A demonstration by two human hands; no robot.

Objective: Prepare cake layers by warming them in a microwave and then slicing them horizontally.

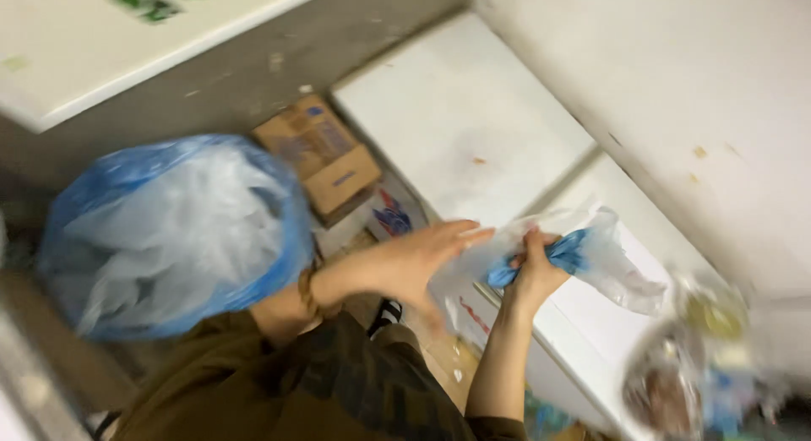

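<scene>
My right hand (534, 272) is closed around a bunched piece of thin plastic (591, 255), clear with a blue strip, just above a white cabinet top (591, 323). My left hand (420, 257) is flat with fingers straight, pressing against the left side of the same plastic. A bracelet sits on my left wrist. My sleeves are dark olive. The whole view is blurred by motion.
A big bin lined with a blue plastic bag (169, 230) stands at the left. A brown cardboard box (321, 154) lies on the floor behind it. White cabinet surface (456, 111) runs along the wall. A blurred bag of mixed waste (684, 365) sits at lower right.
</scene>
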